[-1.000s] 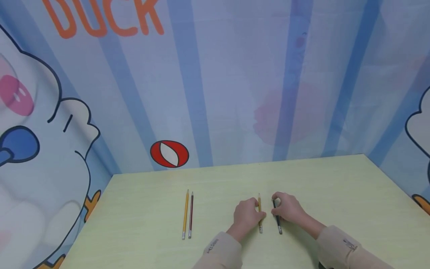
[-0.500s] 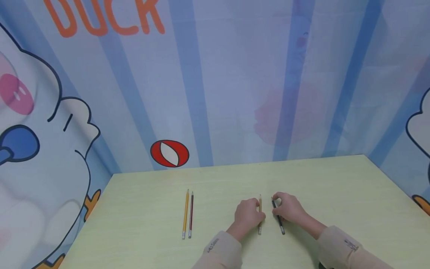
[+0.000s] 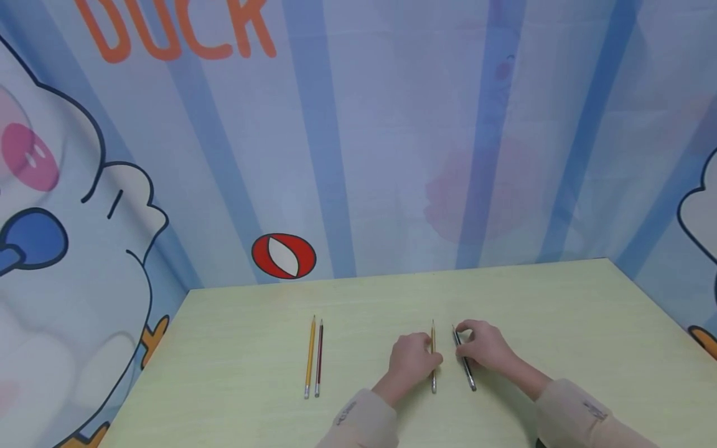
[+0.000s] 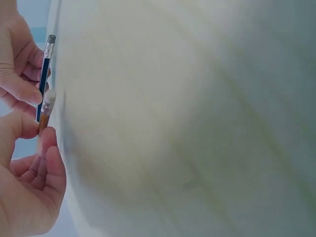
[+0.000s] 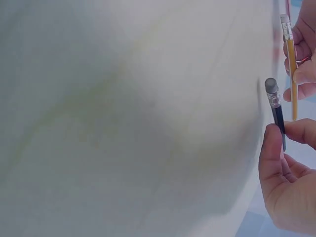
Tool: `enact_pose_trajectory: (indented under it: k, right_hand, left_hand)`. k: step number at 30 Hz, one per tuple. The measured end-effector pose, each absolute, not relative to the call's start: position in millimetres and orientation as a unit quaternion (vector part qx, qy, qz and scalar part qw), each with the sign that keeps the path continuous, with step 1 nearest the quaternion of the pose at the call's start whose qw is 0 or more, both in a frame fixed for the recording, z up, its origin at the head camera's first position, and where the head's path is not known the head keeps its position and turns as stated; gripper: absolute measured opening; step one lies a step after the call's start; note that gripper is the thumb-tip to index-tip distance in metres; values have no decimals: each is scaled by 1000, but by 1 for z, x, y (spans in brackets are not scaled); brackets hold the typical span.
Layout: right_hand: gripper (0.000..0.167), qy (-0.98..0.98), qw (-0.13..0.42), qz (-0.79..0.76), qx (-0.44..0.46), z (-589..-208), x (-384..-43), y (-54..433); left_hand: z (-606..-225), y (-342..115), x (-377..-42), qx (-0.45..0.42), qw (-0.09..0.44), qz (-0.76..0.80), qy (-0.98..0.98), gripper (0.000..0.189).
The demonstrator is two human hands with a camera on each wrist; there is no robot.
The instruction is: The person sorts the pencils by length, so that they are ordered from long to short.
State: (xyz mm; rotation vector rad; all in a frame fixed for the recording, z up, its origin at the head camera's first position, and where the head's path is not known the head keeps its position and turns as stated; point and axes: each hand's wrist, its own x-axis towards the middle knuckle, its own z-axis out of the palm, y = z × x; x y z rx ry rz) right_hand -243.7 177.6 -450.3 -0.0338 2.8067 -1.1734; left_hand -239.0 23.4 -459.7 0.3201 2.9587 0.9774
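Note:
In the head view my left hand (image 3: pixel 411 359) pinches a yellow pencil (image 3: pixel 434 379) between thumb and fingers, its point facing the back of the table. Just to the right, my right hand (image 3: pixel 486 346) pinches a dark pencil (image 3: pixel 468 374), tilted with its eraser end toward the lower right. A gap separates these two pencils. The left wrist view shows the yellow pencil's whitish eraser (image 4: pixel 50 96) close to the thumb. A grey eraser (image 5: pixel 271 85) tops the dark pencil in the right wrist view.
Left of my hands, another yellow pencil (image 3: pixel 310 358) and a dark red pencil (image 3: pixel 319 359) lie side by side on the pale table (image 3: pixel 235 348). Behind the table hangs a blue striped cartoon backdrop (image 3: pixel 381 143).
The dark pencil's eraser end has swung slightly to the right, and it tilts more. The yellow pencil in my left hand has shifted only slightly. The two pencils at left have stayed put.

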Motion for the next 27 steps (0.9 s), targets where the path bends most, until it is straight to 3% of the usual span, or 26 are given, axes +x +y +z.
enact_pose_trajectory:
  k: [14,27]
  right_hand:
    - [40,839,61,-539,-56,-429,-235,175]
    - [42,771,102,-623,-84,-422,-225,170]
  left_hand:
    - [-449,14,-234,128,7,464,877,24]
    - [-438,6,-225,136,59,587,796,25]
